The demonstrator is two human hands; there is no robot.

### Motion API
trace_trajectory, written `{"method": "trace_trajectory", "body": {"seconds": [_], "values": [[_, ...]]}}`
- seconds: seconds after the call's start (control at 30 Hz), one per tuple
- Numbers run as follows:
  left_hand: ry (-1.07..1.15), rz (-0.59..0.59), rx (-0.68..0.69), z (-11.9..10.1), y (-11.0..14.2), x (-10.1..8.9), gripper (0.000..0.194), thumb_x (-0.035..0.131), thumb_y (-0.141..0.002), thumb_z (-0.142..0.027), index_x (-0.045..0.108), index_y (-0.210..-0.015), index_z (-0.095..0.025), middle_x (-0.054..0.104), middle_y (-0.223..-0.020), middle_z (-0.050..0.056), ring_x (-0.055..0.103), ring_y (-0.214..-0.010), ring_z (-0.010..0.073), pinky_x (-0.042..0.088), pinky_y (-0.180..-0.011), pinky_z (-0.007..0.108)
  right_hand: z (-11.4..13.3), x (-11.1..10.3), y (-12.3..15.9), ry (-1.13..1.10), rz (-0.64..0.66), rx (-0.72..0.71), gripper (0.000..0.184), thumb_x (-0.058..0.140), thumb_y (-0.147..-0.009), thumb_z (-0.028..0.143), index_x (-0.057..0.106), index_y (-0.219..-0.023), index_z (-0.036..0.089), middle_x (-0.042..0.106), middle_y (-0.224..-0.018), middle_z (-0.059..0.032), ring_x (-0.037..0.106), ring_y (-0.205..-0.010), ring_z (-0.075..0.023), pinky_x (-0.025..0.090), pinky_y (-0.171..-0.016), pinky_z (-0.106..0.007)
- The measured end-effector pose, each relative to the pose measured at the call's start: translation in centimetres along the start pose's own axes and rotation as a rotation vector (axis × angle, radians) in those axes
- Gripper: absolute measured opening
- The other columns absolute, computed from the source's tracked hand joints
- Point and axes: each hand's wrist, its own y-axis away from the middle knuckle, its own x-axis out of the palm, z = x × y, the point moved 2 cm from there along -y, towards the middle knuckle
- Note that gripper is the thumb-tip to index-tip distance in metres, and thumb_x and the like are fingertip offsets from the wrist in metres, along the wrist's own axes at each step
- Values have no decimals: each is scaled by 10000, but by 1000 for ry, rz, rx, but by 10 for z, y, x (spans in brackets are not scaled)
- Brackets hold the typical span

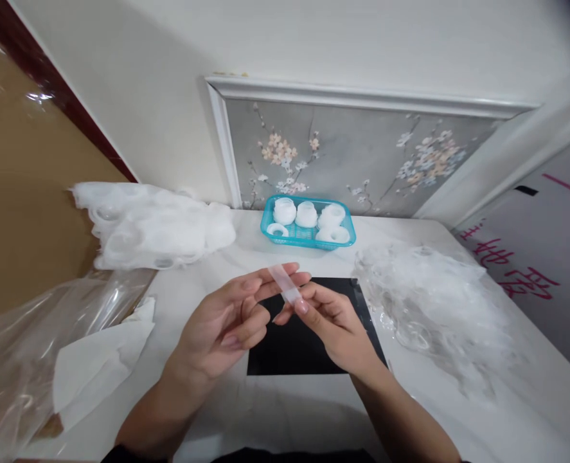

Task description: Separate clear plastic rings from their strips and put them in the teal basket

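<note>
A translucent white strip (285,285), probably soft plastic, slants across the outstretched fingers of my left hand (224,318). Whether it loops around those fingers or only lies over them, I cannot tell. The other fingers of that hand are curled in. My right hand (335,325) pinches the strip's lower end between thumb and index finger. Both hands are above a black mat (308,350) on the white table (285,411). Beyond them stands a turquoise plastic basket (292,242) with several stacks of white rings (306,214).
At the left lies a heap of white translucent rings (159,225), with clear plastic sheeting (19,360) and white paper (104,363) nearer me. Another loose, clear-and-white pile (434,302) covers the right side. A wall with a framed floral panel (352,154) borders the table's back.
</note>
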Motion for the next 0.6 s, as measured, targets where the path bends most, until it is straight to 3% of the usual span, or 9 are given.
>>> {"method": "trace_trajectory", "body": {"seconds": [0.1, 0.17, 0.3, 0.37, 0.43, 0.53, 0.6], "values": [[61, -18, -26, 2, 0, 2, 340, 445, -884, -311, 668, -1102, -176, 612, -1233, 136, 235, -325, -45, 112, -310, 177, 3, -3, 2, 110, -7, -10, 212, 521, -930, 350, 649, -844, 204, 724, -835, -26, 670, -796, -165, 506, -822, -328], [59, -22, -35, 4, -1, 2, 315, 448, -884, -297, 679, -1058, -171, 655, -1143, 110, 227, -319, -39, 117, -308, 176, 5, -6, 4, 198, -5, -21, 219, 518, -930, 348, 671, -838, 222, 724, -837, -13, 667, -811, -168, 465, -935, -380], [-57, 10, -14, 8, -1, 2, 279, 497, -879, -317, 674, -1043, -177, 681, -1016, 94, 235, -318, -33, 126, -314, 177, 8, -9, 7, 347, -24, -121, 168, 526, -929, 292, 693, -925, 275, 730, -856, 31, 677, -831, -162, 197, -1159, -494], [-169, 12, 17, 9, 0, 4, 254, 557, -857, -339, 678, -1018, -185, 678, -971, 73, 247, -334, -31, 132, -327, 179, 9, -10, 10, 432, -70, -194, 193, 554, -913, 253, 662, -1063, 308, 728, -935, 35, 682, -874, -175, 121, -1176, -532], [-326, -34, 46, 11, 1, 7, 227, 607, -837, -345, 688, -970, -180, 672, -871, 45, 255, -361, -18, 131, -344, 184, 10, -10, 15, 494, -131, -245, 354, 539, -913, 209, 565, -1246, 326, 683, -1124, 8, 645, -1036, -208, 97, -1180, -553], [-602, -133, 98, 12, 2, 13, 202, 624, -839, -338, 703, -858, -153, 636, -711, 21, 288, -409, 18, 163, -366, 196, 12, -9, 24, 501, -182, -301, 517, 458, -929, 140, 389, -1409, 318, 507, -1386, -15, 461, -1294, -237, 91, -1186, -550], [-786, -159, 155, 11, 1, 17, 205, 611, -854, -322, 709, -799, -151, 609, -665, 11, 349, -458, 41, 236, -403, 196, 14, -8, 28, 496, -168, -320, 569, 429, -928, 115, 312, -1449, 311, 427, -1449, -13, 374, -1355, -242, 104, -1186, -550]]}}
